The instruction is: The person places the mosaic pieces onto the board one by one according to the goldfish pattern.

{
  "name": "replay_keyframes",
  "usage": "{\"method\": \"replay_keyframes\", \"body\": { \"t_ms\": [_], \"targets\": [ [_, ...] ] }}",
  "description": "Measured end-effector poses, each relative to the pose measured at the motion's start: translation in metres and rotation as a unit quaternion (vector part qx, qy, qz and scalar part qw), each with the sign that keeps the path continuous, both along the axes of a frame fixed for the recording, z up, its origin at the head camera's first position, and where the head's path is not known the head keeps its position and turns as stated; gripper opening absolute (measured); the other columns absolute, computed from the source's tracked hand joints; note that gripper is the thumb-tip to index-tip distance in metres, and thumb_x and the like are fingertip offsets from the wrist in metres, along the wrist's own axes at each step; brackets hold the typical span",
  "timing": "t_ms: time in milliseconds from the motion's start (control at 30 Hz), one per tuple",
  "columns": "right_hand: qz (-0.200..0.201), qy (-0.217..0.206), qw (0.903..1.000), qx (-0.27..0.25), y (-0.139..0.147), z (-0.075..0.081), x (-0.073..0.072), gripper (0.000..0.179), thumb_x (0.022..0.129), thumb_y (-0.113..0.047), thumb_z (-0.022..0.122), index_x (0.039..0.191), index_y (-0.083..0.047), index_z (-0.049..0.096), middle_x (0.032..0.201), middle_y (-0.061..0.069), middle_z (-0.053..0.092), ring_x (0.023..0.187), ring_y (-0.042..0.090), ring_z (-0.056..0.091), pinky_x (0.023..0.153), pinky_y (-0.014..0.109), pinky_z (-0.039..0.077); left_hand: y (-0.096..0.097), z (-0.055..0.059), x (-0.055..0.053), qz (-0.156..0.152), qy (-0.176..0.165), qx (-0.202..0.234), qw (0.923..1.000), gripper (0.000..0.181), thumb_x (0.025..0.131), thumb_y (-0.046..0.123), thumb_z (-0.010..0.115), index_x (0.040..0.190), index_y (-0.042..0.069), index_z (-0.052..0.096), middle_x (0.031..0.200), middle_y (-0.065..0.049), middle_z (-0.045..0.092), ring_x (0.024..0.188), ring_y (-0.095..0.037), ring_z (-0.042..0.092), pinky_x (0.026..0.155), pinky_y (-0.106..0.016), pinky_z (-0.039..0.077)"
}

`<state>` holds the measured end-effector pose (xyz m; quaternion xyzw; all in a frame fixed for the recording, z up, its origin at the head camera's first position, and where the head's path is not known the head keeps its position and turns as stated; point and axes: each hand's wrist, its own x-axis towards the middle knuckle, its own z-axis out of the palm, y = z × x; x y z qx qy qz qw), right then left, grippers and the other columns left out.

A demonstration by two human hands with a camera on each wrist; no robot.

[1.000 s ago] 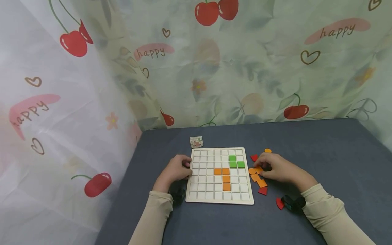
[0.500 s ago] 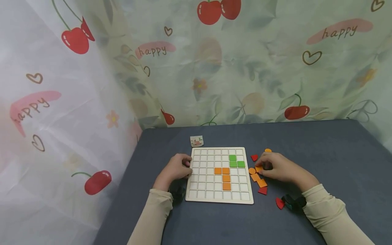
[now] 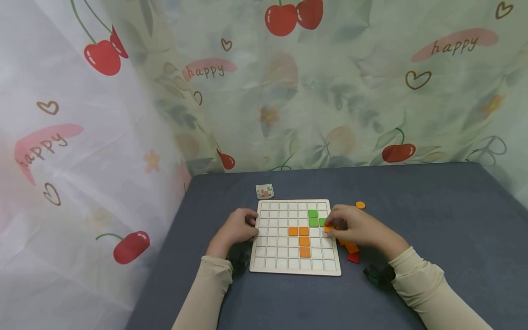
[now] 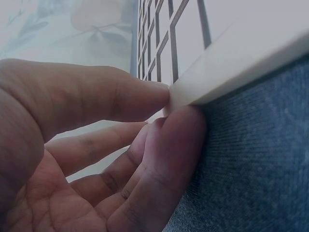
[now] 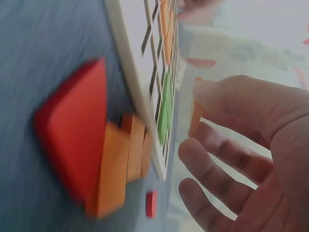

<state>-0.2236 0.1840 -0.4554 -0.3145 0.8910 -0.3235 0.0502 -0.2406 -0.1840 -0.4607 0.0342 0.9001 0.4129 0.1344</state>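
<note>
A pale square grid board (image 3: 272, 263) lies on the dark table, with orange square tiles (image 3: 304, 241) and green square tiles (image 3: 313, 217) set in its cells. At the board's left edge, my left hand (image 3: 236, 228) holds the rim with thumb and fingertips, close up in the left wrist view. My right hand (image 3: 358, 225) is over the board's right edge. Between its thumb and forefinger it pinches a small orange tile (image 5: 196, 108), seen edge-on in the right wrist view. The other fingers are loosely bent.
Right of the board lie loose orange pieces (image 3: 352, 247), partly hidden by the right hand, and a red piece (image 3: 353, 258). An orange disc (image 3: 360, 205) lies farther back. A small printed grid card (image 3: 264, 191) rests behind the board. Patterned cloth hangs behind the table.
My right hand, first at the loose pieces, has moved left to the board's right edge with an orange tile. My left hand has stayed at the left rim.
</note>
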Motion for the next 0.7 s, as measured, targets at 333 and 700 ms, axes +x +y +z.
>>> {"method": "replay_keyframes", "body": {
  "t_ms": [333,700],
  "targets": [
    [0.041,0.024,0.9989,0.004,-0.042,-0.002,0.004,0.009,0.095,-0.018,0.080,0.104,-0.018,0.079,0.104,-0.005,0.069,0.084,0.008,0.062,0.075,0.025,0.056,0.000,0.000,0.001,-0.001,0.000,0.005,1.0000,0.051,0.088,0.000,0.074,0.138,-0.002,0.066,0.104,-0.014,0.064,0.074,-0.021,0.065,0.061,-0.033,0.060],
    [0.032,0.078,0.9949,0.054,-0.078,-0.003,0.009,0.008,0.092,-0.030,0.083,0.096,-0.027,0.077,0.097,-0.012,0.066,0.076,0.001,0.052,0.066,0.021,0.049,0.002,0.002,0.002,0.004,-0.003,0.002,1.0000,0.051,0.088,-0.001,0.074,0.139,-0.002,0.066,0.104,-0.014,0.065,0.074,-0.020,0.065,0.061,-0.033,0.060]
  ]
}}
